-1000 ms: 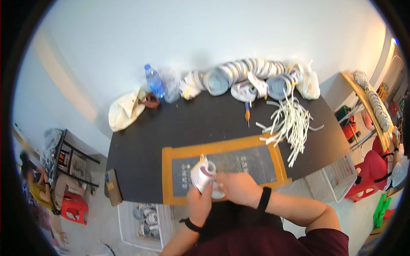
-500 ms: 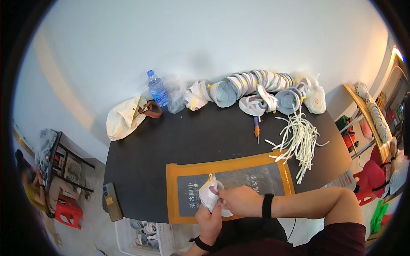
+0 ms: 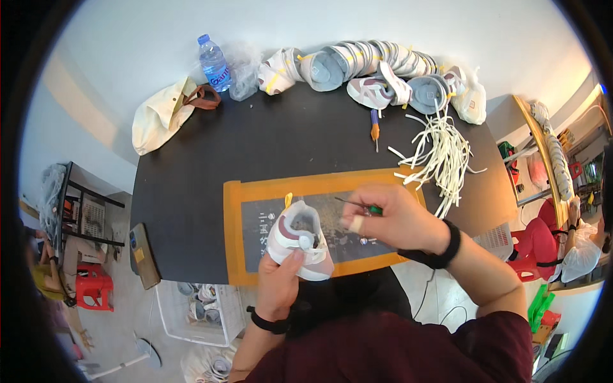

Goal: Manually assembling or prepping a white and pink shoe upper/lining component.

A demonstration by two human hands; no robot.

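Observation:
A small white and mauve sneaker (image 3: 317, 263) with a grey lining and a yellow loop at its heel is upright over the front of the mat. My left hand (image 3: 278, 287) is closed around its lower left side, thumb near the strap. To the right and slightly above, apart from the shoe, my right hand (image 3: 402, 220) grips a thin-shafted hand tool (image 3: 374, 209) with a green part at the fingers. Its metal shaft points left toward the shoe opening. The rest of its handle is hidden in my fist.
Under the hands lies a dark mat (image 3: 234, 246) edged with orange tape. White laces (image 3: 440, 159) hang in a bundle at the right, near an orange-handled awl (image 3: 375, 131). Shoes (image 3: 357, 60) line the wall, beside a water bottle (image 3: 214, 67) and cloth bag (image 3: 159, 118). A phone (image 3: 145, 255) lies at the left edge.
My right hand has moved off the shoe to the right, and the tool now shows in it. The shoe has turned so its opening faces up. The whole view has tilted downward.

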